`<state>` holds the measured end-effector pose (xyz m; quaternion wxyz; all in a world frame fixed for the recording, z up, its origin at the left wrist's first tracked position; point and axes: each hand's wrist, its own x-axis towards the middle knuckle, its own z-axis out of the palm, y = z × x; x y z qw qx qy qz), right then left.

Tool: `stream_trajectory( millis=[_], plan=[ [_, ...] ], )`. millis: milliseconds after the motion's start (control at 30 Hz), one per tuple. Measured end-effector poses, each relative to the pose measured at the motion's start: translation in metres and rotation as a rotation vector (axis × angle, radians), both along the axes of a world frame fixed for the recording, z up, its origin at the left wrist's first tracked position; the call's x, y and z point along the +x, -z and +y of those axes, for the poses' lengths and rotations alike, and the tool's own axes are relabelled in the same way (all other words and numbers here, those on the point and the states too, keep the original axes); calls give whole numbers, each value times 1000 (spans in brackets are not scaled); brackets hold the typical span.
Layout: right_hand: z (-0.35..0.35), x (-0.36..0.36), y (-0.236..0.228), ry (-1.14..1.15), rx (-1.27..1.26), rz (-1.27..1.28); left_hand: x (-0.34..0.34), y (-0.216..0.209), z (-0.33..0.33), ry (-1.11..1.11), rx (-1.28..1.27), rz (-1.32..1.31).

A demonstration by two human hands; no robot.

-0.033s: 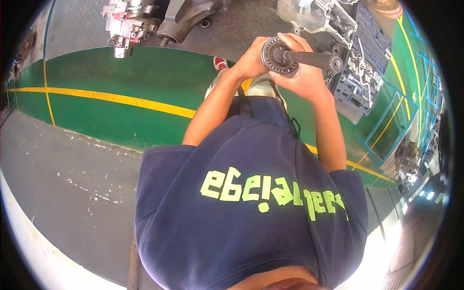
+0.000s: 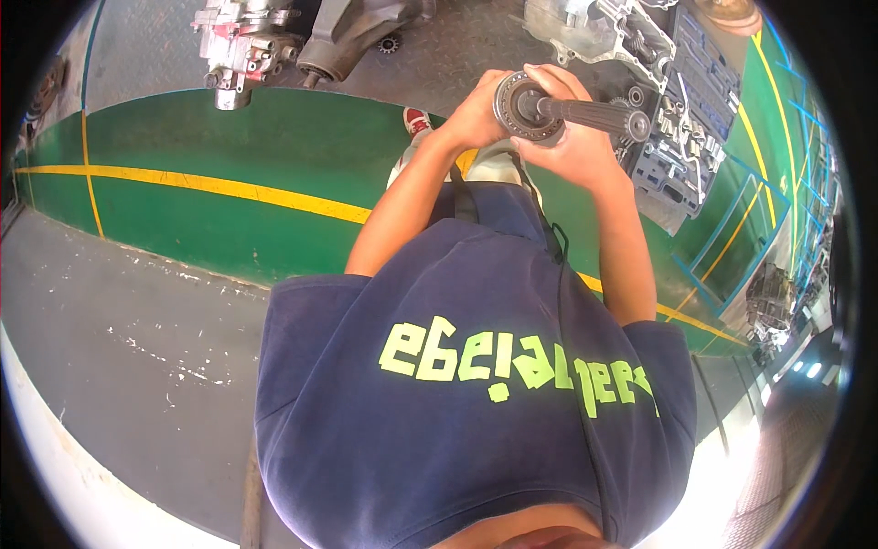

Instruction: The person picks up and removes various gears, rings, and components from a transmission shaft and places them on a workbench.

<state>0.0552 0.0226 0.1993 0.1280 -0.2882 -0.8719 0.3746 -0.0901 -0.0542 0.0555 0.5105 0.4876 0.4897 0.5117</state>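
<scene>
In front of my body, both hands hold a metal splined shaft (image 2: 594,113) with a round ball bearing (image 2: 502,102) around its thick end. My left hand (image 2: 476,114) is closed on the bearing's left side, its far fingers hidden behind the part. From the right, my right hand (image 2: 581,151) wraps the same end, with fingers over the far side and the thumb near the lower rim. The shaft's narrow end sticks out to the right, tilted toward my face, over the bench edge. What lies beneath the bearing is hidden.
On the metal-topped bench (image 2: 476,55) lie a machine unit with red marks (image 2: 242,46), a dark cast housing (image 2: 352,37), a small gear (image 2: 390,43) and an open silver casing (image 2: 585,27). An open blue tool case (image 2: 672,165) with sockets is at right. A blue-framed stand (image 2: 732,242) is beyond.
</scene>
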Motion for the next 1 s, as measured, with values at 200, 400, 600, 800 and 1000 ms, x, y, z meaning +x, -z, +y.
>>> stream_trajectory(
  millis=[200, 400, 600, 800, 1000],
  plan=[
    [-6, 6, 12, 25, 21, 42, 9, -5, -8, -149, 45, 21],
    [-9, 10, 18, 37, 19, 80, 5, -9, -6, -43, 15, -3],
    [-11, 11, 23, 69, -29, 68, 3, -13, -2, 18, -83, -50],
    [-16, 20, 26, 126, -68, 81, -3, -31, -2, 32, -62, 74],
    [-35, 60, 49, 365, -365, 123, -6, -39, -5, 36, -201, -55]
  ],
)
